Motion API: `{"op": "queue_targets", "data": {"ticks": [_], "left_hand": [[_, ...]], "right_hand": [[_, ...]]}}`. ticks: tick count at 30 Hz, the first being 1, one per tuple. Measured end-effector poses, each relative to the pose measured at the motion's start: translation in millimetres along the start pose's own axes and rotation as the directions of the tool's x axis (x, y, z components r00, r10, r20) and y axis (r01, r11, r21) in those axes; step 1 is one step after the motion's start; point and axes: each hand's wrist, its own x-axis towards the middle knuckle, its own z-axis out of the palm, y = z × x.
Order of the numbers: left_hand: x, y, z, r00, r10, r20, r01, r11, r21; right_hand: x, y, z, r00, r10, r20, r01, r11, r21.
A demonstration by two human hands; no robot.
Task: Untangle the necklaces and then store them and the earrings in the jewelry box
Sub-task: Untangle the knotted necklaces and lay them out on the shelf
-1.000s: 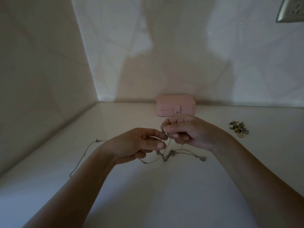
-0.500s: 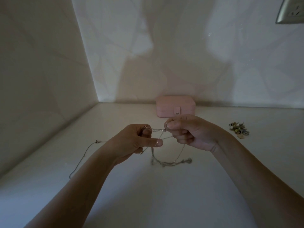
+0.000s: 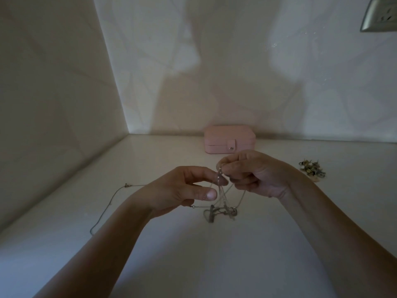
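Chains hung from one pinch: the right hand [image 3: 255,175] had thumb + forefinger closed on the necklaces [image 3: 220,211] at a high point. The strands dropped from those fingertips to a knotted clump resting on the counter [image 3: 214,265] just below. Prob. lifted like that so the weight opens the loops & shows which strand crosses which.

The left hand [image 3: 178,190] sat just beside the hanging strands, thumb & forefinger apart w/ a gap, other fingers curled under. Couldn't tell if it gripped a strand or only touched it.

One long chain [image 3: 109,201] trailed out from under the left fingers and lay flat on the counter. It looked kept out of the knot.

The jewelry box [image 3: 229,139] stood beyond the right fingertips, lid down, tab snapped. The earrings [image 3: 312,169] lay in a small heap, well apart, on the outer side of the right wrist. Both were parked away from the working spot, I'd judge. Storing not begun; untangling was the step in hand.
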Motion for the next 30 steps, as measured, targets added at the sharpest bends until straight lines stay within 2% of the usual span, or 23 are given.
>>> {"op": "queue_targets", "data": {"ticks": [4, 8, 11, 16, 18, 21, 24, 28, 30], "left_hand": [[1, -3, -3, 0.994, 0.066, 0.090, -0.058, 0.995, -0.086], [2, -5, -3, 0.987, 0.081, 0.140, -0.054, 0.981, -0.185], [2, -5, -4, 0.985, 0.113, 0.129, -0.075, 0.960, -0.270], [0, -3, -8, 0.994, 0.107, 0.030, -0.090, 0.932, -0.351], [0, -2, -9, 0.992, 0.111, 0.053, -0.081, 0.913, -0.400], [0, -3, -11, 0.984, 0.122, 0.130, -0.049, 0.884, -0.464], [0, -6, -13, 0.981, 0.116, 0.156, -0.024, 0.867, -0.498], [1, -6, -11, 0.994, 0.070, 0.087, -0.011, 0.838, -0.546], [2, -5, -11, 0.998, 0.055, 0.042, -0.019, 0.804, -0.594]], "right_hand": [[1, 1, -3, 0.997, 0.008, 0.082, -0.013, 0.998, 0.066], [0, -1, -5, 0.993, -0.027, 0.114, 0.015, 0.994, 0.106], [-4, -3, -6, 0.998, -0.039, 0.047, 0.031, 0.988, 0.153], [-8, -7, -6, 0.998, -0.006, -0.065, 0.013, 0.995, 0.104], [-8, -6, -9, 0.996, -0.014, -0.087, 0.028, 0.987, 0.158], [-5, -3, -11, 0.990, -0.108, -0.088, 0.128, 0.952, 0.278], [-1, 0, -9, 0.980, -0.178, -0.091, 0.198, 0.932, 0.304], [3, 2, -7, 0.983, -0.156, -0.095, 0.179, 0.929, 0.323], [2, 1, -2, 0.995, -0.094, -0.042, 0.102, 0.960, 0.260]]}}
